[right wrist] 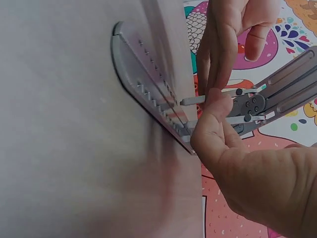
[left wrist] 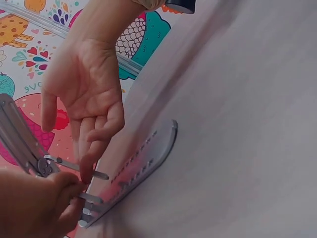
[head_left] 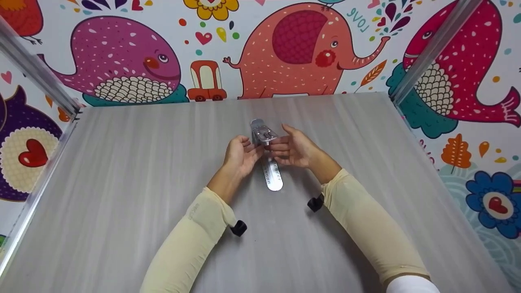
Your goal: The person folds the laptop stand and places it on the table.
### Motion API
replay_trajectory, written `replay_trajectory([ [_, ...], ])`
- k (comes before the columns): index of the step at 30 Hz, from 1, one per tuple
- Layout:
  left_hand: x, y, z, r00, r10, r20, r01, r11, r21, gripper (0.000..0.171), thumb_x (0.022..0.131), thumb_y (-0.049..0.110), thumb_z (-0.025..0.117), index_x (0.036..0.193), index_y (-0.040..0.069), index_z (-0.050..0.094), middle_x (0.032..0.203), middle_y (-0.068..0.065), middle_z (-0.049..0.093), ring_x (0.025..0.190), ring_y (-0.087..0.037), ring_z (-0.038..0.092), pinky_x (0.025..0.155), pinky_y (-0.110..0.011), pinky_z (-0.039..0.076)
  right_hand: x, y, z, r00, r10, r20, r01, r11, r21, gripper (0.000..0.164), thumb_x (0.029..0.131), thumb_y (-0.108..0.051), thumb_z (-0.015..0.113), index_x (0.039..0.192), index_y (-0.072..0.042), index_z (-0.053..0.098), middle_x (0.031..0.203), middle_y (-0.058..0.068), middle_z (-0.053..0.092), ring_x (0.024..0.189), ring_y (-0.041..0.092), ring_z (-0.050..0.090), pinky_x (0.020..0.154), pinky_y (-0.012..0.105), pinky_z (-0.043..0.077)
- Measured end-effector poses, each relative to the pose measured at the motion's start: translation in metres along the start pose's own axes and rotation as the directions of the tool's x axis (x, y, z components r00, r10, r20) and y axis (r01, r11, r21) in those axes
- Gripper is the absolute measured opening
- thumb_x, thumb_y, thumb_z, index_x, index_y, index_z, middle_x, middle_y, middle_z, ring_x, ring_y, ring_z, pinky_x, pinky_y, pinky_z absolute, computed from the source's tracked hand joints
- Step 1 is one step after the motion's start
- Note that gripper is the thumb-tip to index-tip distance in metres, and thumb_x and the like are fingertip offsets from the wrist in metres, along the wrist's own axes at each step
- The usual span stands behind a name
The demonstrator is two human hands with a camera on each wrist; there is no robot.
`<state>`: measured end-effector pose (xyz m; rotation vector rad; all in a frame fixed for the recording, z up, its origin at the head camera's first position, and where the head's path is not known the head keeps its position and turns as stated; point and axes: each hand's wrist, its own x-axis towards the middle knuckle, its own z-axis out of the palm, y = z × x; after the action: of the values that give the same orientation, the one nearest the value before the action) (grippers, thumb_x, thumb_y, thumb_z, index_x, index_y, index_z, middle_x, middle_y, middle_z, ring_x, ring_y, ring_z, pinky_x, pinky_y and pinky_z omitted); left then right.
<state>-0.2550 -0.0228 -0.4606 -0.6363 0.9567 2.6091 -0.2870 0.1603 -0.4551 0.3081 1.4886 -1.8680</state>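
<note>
A silver folding metal stand point(head_left: 272, 177) rises at the table's middle. Its long base, with two rows of teeth, lies on the table, and a hinged upper arm point(left wrist: 22, 136) slants up from it. My left hand point(head_left: 242, 156) is at the stand's left side, thumb and fingers bent round a thin strut. From the right side, my right hand point(head_left: 297, 148) pinches at the struts point(right wrist: 237, 94) between thumb and fingertips. The two hands' fingertips come close together under the upper plate point(head_left: 264, 132). Fingers partly hide the strut ends near the teeth.
The grey wood-grain table point(head_left: 142, 183) extends around the stand. Behind it stands a wall point(head_left: 293, 40) printed with cartoon animals, and clear rails point(head_left: 435, 53) rise at the back corners. Small black cameras point(head_left: 239, 228) sit on both sleeved wrists.
</note>
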Motion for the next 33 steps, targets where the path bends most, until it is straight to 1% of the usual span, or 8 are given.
replay_trajectory([
  [2,0.003,0.002,0.002,1.0,0.008,0.003,-0.008,1.0,-0.004,0.057,0.103,0.011,0.033,0.152,-0.008,0.014,0.153,-0.033,0.032,0.142,-0.039,0.044,0.117,-0.041,0.04,0.002,-0.003,0.002,1.0,-0.004,-0.002,0.004,1.0,0.012,0.073,0.107,-0.057,0.028,0.148,0.003,0.041,0.148,0.019,0.052,0.122,0.028,0.057,0.087,0.033,0.051],
  [5,0.006,0.004,0.004,1.0,0.022,0.008,-0.022,1.0,0.02,0.058,0.102,0.012,0.034,0.154,-0.004,0.012,0.157,-0.032,0.03,0.146,-0.038,0.041,0.12,-0.041,0.036,0.005,-0.006,0.003,1.0,-0.01,-0.012,0.011,0.999,0.04,0.071,0.106,-0.056,0.032,0.146,0.002,0.04,0.137,0.018,0.057,0.115,0.027,0.058,0.083,0.033,0.053],
  [10,0.013,0.006,0.007,0.999,0.034,0.022,-0.035,0.999,0.036,0.071,0.101,0.015,0.036,0.159,-0.002,-0.001,0.168,-0.027,0.012,0.158,-0.036,0.015,0.128,-0.039,0.016,0.01,-0.005,0.005,0.999,-0.031,-0.032,0.033,0.998,0.055,0.061,0.105,-0.048,0.046,0.142,0.001,0.046,0.122,0.014,0.058,0.108,0.024,0.057,0.082,0.033,0.054],
  [14,0.017,0.005,0.008,0.999,0.029,0.03,-0.029,1.0,0.003,0.074,0.101,0.015,0.036,0.16,-0.005,-0.005,0.17,-0.026,0.004,0.159,-0.035,0.006,0.129,-0.039,0.01,0.014,-0.001,0.007,0.996,-0.08,-0.038,0.082,0.996,0.046,0.045,0.103,-0.032,0.058,0.134,0.001,0.057,0.116,0.012,0.068,0.104,0.023,0.065,0.081,0.035,0.057],
  [18,0.02,0.003,0.008,0.999,0.016,0.032,-0.015,1.0,-0.011,0.072,0.102,0.015,0.035,0.16,-0.006,-0.003,0.169,-0.027,0.004,0.159,-0.036,0.006,0.129,-0.041,0.01,0.018,0.003,0.008,0.99,-0.127,-0.055,0.129,0.992,0.019,0.026,0.1,-0.013,0.063,0.121,0.002,0.063,0.095,0.008,0.077,0.087,0.02,0.074,0.074,0.037,0.062],
  [20,0.021,0.003,0.009,0.999,0.005,0.032,-0.004,1.0,-0.014,0.072,0.102,0.016,0.035,0.16,-0.006,-0.002,0.169,-0.027,0.005,0.159,-0.036,0.007,0.129,-0.041,0.011,0.019,0.005,0.007,0.989,-0.134,-0.068,0.134,0.991,-0.007,0.026,0.098,-0.007,0.065,0.123,0.003,0.064,0.089,0.006,0.077,0.082,0.018,0.075,0.071,0.035,0.062],
  [25,0.021,0.003,0.008,0.999,-0.036,0.009,0.035,0.999,0.028,0.068,0.105,0.018,0.034,0.161,-0.005,0.003,0.169,-0.025,0.011,0.159,-0.036,0.012,0.128,-0.043,0.015,0.021,0.008,0.004,0.985,-0.133,-0.108,0.125,0.989,-0.076,0.04,0.095,-0.001,0.068,0.134,0.005,0.061,0.094,0.004,0.076,0.087,0.016,0.073,0.075,0.032,0.06],
  [33,0.02,0.007,-0.001,0.996,-0.089,-0.007,0.09,0.993,0.082,0.068,0.106,0.024,0.038,0.161,-0.002,0.009,0.169,-0.024,0.017,0.157,-0.038,0.018,0.127,-0.048,0.018,0.022,0.014,0.002,0.982,-0.149,-0.114,0.124,0.971,-0.204,0.044,0.094,0.0,0.068,0.137,0.005,0.058,0.097,0.005,0.075,0.087,0.013,0.071,0.076,0.029,0.06],
])
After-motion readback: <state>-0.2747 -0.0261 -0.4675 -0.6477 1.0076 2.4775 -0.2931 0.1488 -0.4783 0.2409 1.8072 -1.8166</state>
